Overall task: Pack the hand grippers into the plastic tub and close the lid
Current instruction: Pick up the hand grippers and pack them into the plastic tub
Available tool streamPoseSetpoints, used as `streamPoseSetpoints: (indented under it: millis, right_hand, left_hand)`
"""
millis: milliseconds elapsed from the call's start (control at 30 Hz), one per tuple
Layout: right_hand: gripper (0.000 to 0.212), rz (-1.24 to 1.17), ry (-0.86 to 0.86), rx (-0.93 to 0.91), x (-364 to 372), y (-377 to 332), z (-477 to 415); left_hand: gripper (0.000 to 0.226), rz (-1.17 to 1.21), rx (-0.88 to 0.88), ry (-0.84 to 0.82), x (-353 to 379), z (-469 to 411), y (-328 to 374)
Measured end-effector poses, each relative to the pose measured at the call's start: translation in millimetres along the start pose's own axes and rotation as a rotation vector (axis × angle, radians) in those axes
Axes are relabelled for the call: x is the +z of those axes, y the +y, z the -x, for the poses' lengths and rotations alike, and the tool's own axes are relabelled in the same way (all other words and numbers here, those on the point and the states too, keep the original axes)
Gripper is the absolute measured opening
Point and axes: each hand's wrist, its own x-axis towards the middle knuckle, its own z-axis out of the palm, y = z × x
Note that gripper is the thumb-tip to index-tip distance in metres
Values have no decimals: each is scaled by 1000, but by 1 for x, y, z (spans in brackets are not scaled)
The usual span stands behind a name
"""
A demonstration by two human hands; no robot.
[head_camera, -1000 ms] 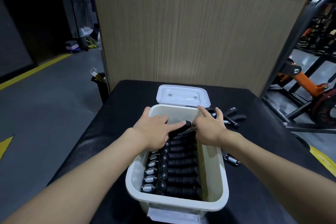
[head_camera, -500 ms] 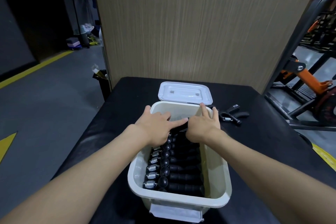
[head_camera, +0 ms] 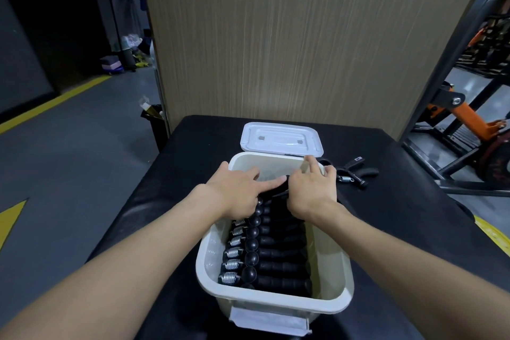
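The tub (head_camera: 276, 301) holds a row of hand grippers (head_camera: 278, 257) (lid (head_camera: 281, 138) open behind). The left hand (head_camera: 237, 190) presses on them, grip spread. The right hand (head_camera: 311, 193) has a grip I cannot tell. Loose grippers (head_camera: 356, 174) lie on the surface (head_camera: 400, 229) beside it.

Past the left hand (head_camera: 234, 190) we see a wood-grain wall panel (head_camera: 289, 50) rising behind the black table (head_camera: 193, 146); left of that hand grey floor (head_camera: 69, 160) with a yellow stripe (head_camera: 55, 102); right of the right hand (head_camera: 311, 193), an orange-and-black gym frame (head_camera: 469, 117)
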Motion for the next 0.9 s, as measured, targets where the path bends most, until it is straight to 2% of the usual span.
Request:
streamPoseSetpoints:
  millis: [67, 100, 233, 333, 500, 567, 667, 733, 800, 900]
  right_hand:
    - [33, -4, 35, -38, 2, 1, -3]
    - [33, -10, 38, -58, 1, 2, -4]
    - [13, 7, 3, -135, -3, 10, -11]
    - [31, -28, -3, -137, 0, 15, -15]
    - [22, -86, 53, -133, 5, 18, -14]
    - [23, -118, 61, -117, 6, 18, -15]
    - [24, -148, 57, -110, 7, 20, -16]
    - [31, -153, 55, -118, 9, 22, -15]
    - [36, -165, 65, -122, 9, 23, -15]
    - [37, -166, 78, -120, 10, 23, -16]
  left_hand:
    - [79, 73, -19, 30, 0, 3, -1]
    - [78, 117, -49, 53, 0, 4, -2]
    - [50, 143, -133, 116, 6, 1, -4]
    - [36, 160, -145, 136, 10, -2, -5]
    - [47, 229, -166, 146, 14, -6, -7]
    - [43, 236, -197, 135, 15, -9, -10]
    - [25, 134, -174, 15, 2, -16, -9]
    - [34, 47, -130, -66, -9, -23, -4]
    - [40, -21, -107, -70, -12, -27, -1]
    - [35, -48, -102, 6, -4, -25, -3]
